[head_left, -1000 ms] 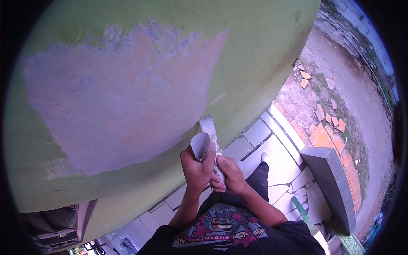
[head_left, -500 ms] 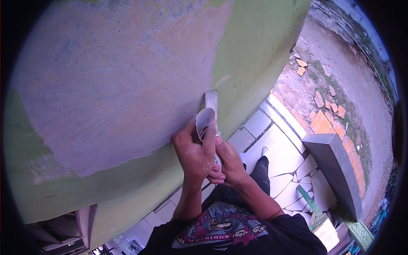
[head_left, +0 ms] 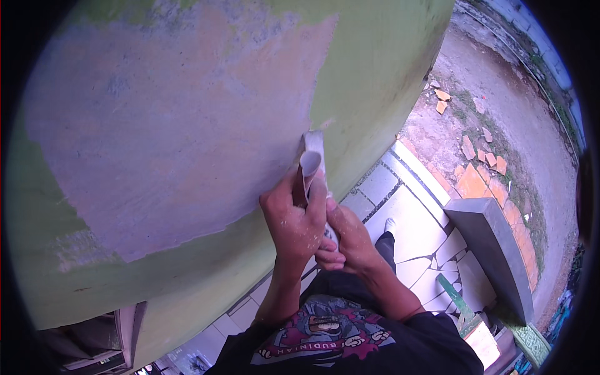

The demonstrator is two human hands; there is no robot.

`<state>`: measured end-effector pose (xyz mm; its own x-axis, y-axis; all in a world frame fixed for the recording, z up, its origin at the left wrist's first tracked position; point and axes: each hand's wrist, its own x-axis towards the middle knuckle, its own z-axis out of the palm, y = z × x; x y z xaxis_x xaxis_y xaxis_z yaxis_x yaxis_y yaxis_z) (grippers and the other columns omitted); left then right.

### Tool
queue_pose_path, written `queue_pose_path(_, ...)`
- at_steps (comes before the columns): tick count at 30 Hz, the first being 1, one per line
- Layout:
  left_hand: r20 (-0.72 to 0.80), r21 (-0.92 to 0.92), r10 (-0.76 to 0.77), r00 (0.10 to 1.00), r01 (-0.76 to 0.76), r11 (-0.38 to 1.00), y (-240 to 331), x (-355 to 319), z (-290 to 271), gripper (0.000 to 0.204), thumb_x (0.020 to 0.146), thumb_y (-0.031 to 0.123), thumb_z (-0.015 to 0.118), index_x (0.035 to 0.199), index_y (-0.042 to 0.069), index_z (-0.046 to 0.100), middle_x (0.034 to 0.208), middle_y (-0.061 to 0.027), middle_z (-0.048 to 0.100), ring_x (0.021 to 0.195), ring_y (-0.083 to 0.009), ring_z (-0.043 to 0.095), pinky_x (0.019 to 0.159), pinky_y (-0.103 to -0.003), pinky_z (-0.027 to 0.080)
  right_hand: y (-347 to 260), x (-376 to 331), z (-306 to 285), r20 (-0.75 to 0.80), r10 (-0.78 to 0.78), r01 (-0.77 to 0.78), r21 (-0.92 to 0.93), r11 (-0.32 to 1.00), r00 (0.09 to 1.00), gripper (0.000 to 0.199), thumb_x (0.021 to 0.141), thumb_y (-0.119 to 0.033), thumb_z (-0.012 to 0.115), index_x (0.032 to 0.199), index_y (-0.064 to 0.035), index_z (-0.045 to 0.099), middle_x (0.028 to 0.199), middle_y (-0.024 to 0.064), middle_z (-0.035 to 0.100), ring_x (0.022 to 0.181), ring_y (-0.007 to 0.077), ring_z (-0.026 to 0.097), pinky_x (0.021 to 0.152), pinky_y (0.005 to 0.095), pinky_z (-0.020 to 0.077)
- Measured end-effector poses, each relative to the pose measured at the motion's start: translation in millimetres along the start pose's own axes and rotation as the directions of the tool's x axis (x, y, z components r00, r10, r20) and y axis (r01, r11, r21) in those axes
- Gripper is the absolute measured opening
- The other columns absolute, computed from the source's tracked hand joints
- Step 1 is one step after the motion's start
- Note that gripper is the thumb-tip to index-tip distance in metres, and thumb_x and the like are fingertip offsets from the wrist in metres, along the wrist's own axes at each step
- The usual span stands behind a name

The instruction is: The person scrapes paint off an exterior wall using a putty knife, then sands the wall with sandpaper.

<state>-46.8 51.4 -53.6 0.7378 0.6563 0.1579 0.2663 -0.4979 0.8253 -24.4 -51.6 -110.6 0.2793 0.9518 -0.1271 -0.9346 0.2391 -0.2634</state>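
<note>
My left hand (head_left: 292, 219) is closed around a long, narrow block (head_left: 314, 141) that stands on edge against the wall. A pale curled sheet, which looks like sandpaper (head_left: 309, 164), loops out from the block over my left fingers. My right hand (head_left: 352, 240) is closed on the lower end of the same block, close beside the left. White dust speckles my left hand. In front of both hands is the green wall (head_left: 369, 81) with a large pale, smoothed patch (head_left: 181, 125); the block lies near that patch's right edge. The block's contact face is hidden.
Below the wall runs a white tiled floor (head_left: 406, 219) with my foot on it. To the right are a grey ledge (head_left: 494, 244), a green wooden piece (head_left: 455, 294) and broken orange tiles (head_left: 472, 181) on bare ground. A window frame (head_left: 128, 331) is at the lower left.
Both hands and the block have shifted slightly to the right. The curled sheet shows a narrower opening than before.
</note>
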Motion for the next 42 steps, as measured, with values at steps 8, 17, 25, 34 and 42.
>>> queue_pose_path(8,-0.120,-0.099,0.096,0.988,-0.108,0.989,12,-1,8,0.011,0.082,0.005,0.062,0.079,-0.006,0.061,0.059,-0.0113,0.058,0.054,-0.0094,0.055,0.052,-0.029,0.043,-16,-6,10,-0.041,0.001,-0.005,-0.083,0.997,0.999,0.049,0.100,-0.050,0.036,0.084,-0.0046,0.043,0.056,-0.0002,0.039,0.037,0.0059,0.033,0.033,0.0205,0.0286)
queue_pose_path(17,-0.108,-0.079,0.055,0.993,-0.064,0.995,22,4,11,0.014,0.083,0.005,0.063,0.084,-0.009,0.062,0.064,-0.0128,0.063,0.059,-0.0124,0.061,0.056,-0.030,0.048,-34,-10,16,-0.022,0.037,-0.040,-0.128,0.991,0.999,0.051,0.099,-0.051,0.037,0.077,-0.0057,0.043,0.057,-0.0008,0.038,0.039,0.0066,0.035,0.035,0.0202,0.0291)
queue_pose_path(25,-0.143,-0.090,0.050,0.988,-0.064,0.994,44,15,12,0.015,0.084,0.006,0.064,0.083,-0.009,0.062,0.063,-0.0119,0.062,0.061,-0.0104,0.058,0.058,-0.030,0.048,-51,-5,18,0.067,0.009,0.005,-0.206,0.979,0.998,0.050,0.100,-0.050,0.037,0.079,-0.0053,0.043,0.059,0.0008,0.041,0.039,0.0074,0.035,0.035,0.0208,0.0297)
queue_pose_path(34,-0.134,-0.099,0.016,0.991,-0.029,0.995,58,19,15,0.015,0.083,0.007,0.064,0.083,-0.008,0.062,0.060,-0.0100,0.060,0.057,-0.0084,0.056,0.054,-0.028,0.046,-66,-11,30,0.081,0.027,-0.014,-0.163,0.987,0.996,0.048,0.100,-0.050,0.037,0.077,-0.0076,0.043,0.058,-0.0007,0.039,0.039,0.0068,0.035,0.034,0.0207,0.0290)
queue_pose_path(42,-0.167,-0.114,0.120,0.979,-0.140,0.984,65,27,15,0.014,0.083,0.007,0.064,0.082,-0.007,0.062,0.058,-0.0077,0.056,0.053,-0.0079,0.049,0.051,-0.028,0.042,-78,-14,41,0.091,0.025,-0.011,-0.147,0.989,0.996,0.045,0.100,-0.049,0.036,0.087,-0.0069,0.041,0.060,0.0002,0.041,0.039,0.0067,0.034,0.034,0.0202,0.0295)
